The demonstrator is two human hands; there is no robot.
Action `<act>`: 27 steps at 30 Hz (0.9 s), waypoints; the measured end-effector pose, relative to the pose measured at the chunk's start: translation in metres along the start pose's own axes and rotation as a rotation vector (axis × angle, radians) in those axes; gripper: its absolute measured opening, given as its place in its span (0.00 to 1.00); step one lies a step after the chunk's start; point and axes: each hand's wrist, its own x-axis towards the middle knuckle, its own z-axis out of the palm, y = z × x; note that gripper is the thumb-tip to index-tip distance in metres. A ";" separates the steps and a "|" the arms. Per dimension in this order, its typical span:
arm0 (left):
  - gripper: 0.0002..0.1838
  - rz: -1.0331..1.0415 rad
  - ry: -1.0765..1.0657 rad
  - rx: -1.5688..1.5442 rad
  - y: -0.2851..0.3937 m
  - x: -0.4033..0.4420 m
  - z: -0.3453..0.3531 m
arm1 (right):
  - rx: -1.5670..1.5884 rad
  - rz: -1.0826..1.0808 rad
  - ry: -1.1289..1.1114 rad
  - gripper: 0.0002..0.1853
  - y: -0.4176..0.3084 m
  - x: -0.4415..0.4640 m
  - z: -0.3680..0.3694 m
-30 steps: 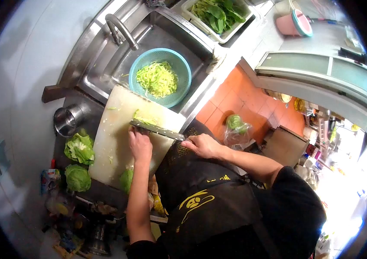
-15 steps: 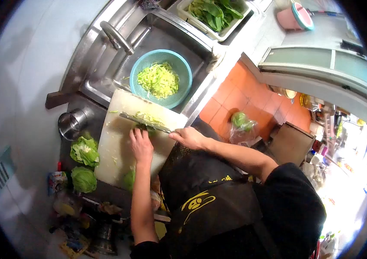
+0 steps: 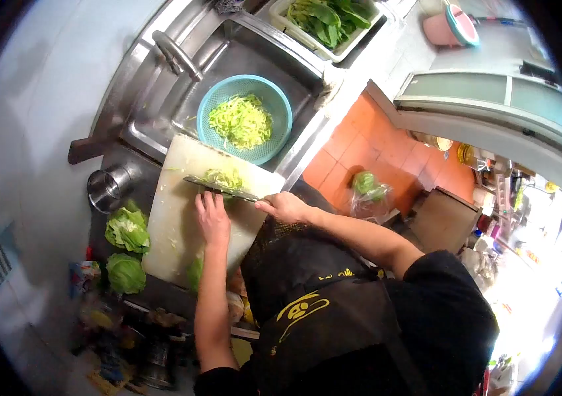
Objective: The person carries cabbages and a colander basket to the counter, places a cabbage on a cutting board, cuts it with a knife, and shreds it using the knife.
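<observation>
A kitchen knife (image 3: 218,187) lies across the white cutting board (image 3: 174,228), its handle wrapped in my right hand (image 3: 287,207). Close against the near side of the blade, my left hand (image 3: 213,218) has its fingers curled down on a piece of cabbage, mostly hidden by the fingers and blade. Cabbage shreds (image 3: 226,177) lie on the board just beyond the knife. Past the board, a blue colander (image 3: 284,132) in the sink holds a heap of shredded cabbage (image 3: 241,122). Part of another cabbage piece (image 3: 195,272) shows beside my left forearm.
Left of the board are a steel cup (image 3: 107,189), a cut cabbage (image 3: 127,228) and a whole cabbage (image 3: 126,273). The sink (image 3: 155,132) has a faucet (image 3: 178,56). A tub of leafy greens (image 3: 281,23) stands beyond it. A bagged cabbage (image 3: 368,188) is on the tiled floor.
The knife blade has shifted slightly toward my left hand. The green piece under my left fingers shows less, and more shreds show beyond the blade.
</observation>
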 end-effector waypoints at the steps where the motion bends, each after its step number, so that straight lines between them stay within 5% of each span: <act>1: 0.20 0.006 0.017 -0.013 -0.001 -0.002 0.002 | 0.004 -0.039 0.013 0.30 0.003 0.006 0.003; 5: 0.20 0.036 0.127 -0.057 -0.008 -0.009 0.013 | 0.124 -0.018 0.060 0.29 -0.005 0.000 0.000; 8: 0.20 -0.014 -0.047 0.009 -0.010 -0.013 0.013 | 0.027 0.031 0.002 0.33 -0.025 -0.040 -0.023; 11: 0.20 0.025 0.142 -0.033 -0.016 -0.014 0.032 | -0.056 0.036 -0.027 0.33 -0.025 -0.065 -0.025; 19: 0.17 0.017 0.040 -0.017 -0.010 -0.011 0.018 | -0.006 0.079 -0.075 0.35 -0.004 0.001 0.006; 27: 0.24 -0.029 0.136 -0.064 -0.009 -0.019 0.026 | 0.027 0.028 0.011 0.32 -0.017 -0.047 -0.013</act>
